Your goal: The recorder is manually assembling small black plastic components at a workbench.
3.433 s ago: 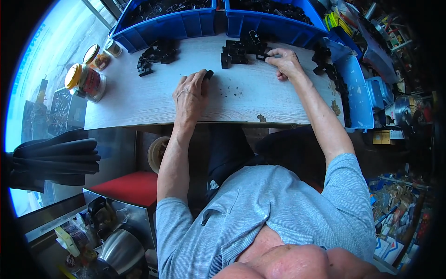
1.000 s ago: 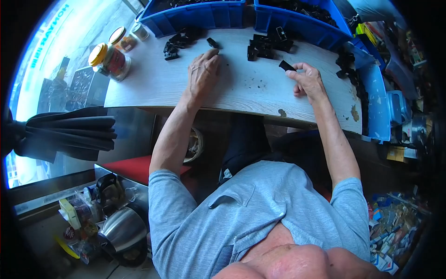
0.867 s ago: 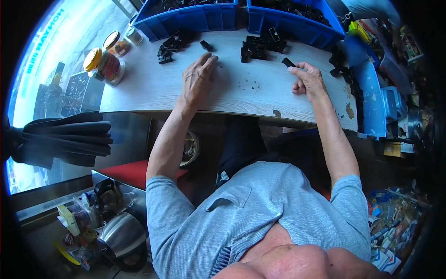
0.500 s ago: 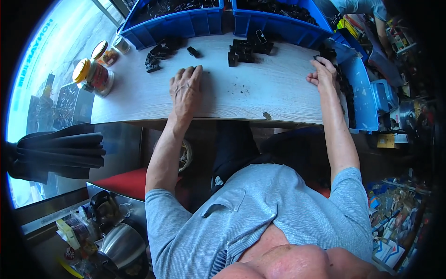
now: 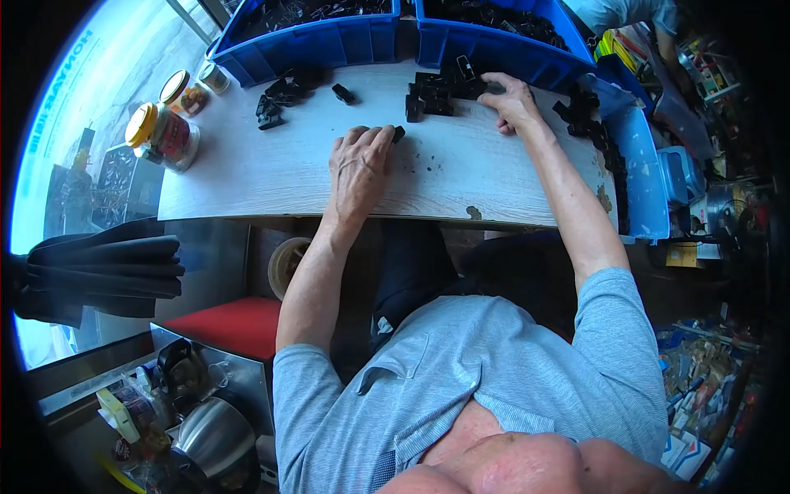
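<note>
My left hand [image 5: 360,169] rests over the table, fingers curled and closed on a small black part [image 5: 398,133] that pokes out by the fingertips. Just right of the middle lies a pile of black clip-like parts [image 5: 432,95], one showing a bare metal frame. At that pile's right end is my right hand [image 5: 513,104], thumb and forefinger apart; whether they touch a part is hard to see. A single black part [image 5: 343,93] lies beyond my left hand, beside another loose heap of black parts [image 5: 276,103].
Two blue bins [image 5: 309,48] of black and metal parts stand along the far edge. A lighter blue bin [image 5: 646,165] sits at the right edge, black parts [image 5: 586,119] spilling beside it. Jars [image 5: 169,136] stand far left. A co-worker's sleeve [image 5: 629,12] shows at top right.
My right hand has moved left from the right-hand bin to the central pile. My left hand has shifted right and nearer, and a black part now shows at its fingertips.
</note>
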`<action>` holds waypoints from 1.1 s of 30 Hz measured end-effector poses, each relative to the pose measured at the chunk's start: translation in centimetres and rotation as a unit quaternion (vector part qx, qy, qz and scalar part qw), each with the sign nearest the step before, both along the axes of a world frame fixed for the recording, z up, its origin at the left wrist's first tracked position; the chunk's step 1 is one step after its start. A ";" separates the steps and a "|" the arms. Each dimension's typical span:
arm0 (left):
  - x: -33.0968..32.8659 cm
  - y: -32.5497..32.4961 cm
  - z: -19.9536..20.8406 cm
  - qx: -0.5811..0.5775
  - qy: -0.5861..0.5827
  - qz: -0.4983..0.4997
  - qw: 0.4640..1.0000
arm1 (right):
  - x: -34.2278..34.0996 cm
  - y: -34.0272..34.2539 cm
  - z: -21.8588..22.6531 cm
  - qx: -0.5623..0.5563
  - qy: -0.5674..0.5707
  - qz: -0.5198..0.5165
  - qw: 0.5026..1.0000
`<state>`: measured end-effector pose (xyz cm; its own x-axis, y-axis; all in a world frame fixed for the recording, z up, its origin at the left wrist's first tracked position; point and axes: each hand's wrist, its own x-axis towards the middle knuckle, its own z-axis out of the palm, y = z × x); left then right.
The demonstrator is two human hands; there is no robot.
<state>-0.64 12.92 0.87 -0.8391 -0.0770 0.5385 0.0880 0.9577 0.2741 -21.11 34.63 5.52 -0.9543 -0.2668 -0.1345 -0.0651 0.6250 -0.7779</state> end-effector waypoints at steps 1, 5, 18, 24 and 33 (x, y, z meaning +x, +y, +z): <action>0.0 0.0 -0.1 -0.001 0.009 0.004 1.000 | 0.0 -0.1 -0.1 0.000 0.000 0.001 1.000; 0.0 0.0 0.0 -0.003 0.014 0.009 1.000 | 0.0 -0.2 -0.3 0.009 0.020 0.012 1.000; 0.0 -0.2 0.3 0.023 0.005 0.006 1.000 | 1.1 1.9 -1.0 -0.032 -0.063 0.005 0.998; 0.3 -0.3 0.4 0.031 0.009 0.007 0.999 | 3.4 1.7 0.0 -0.031 -0.039 0.003 0.999; -0.8 1.7 -0.1 0.140 0.069 -0.059 0.986 | 4.0 1.7 -0.6 0.029 -0.001 0.057 0.998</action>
<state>-1.48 14.58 0.72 -0.7708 -0.1453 0.6202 0.2495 0.8270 0.5038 -17.06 36.36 4.92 -0.9180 -0.3653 -0.1543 -0.1371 0.6574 -0.7410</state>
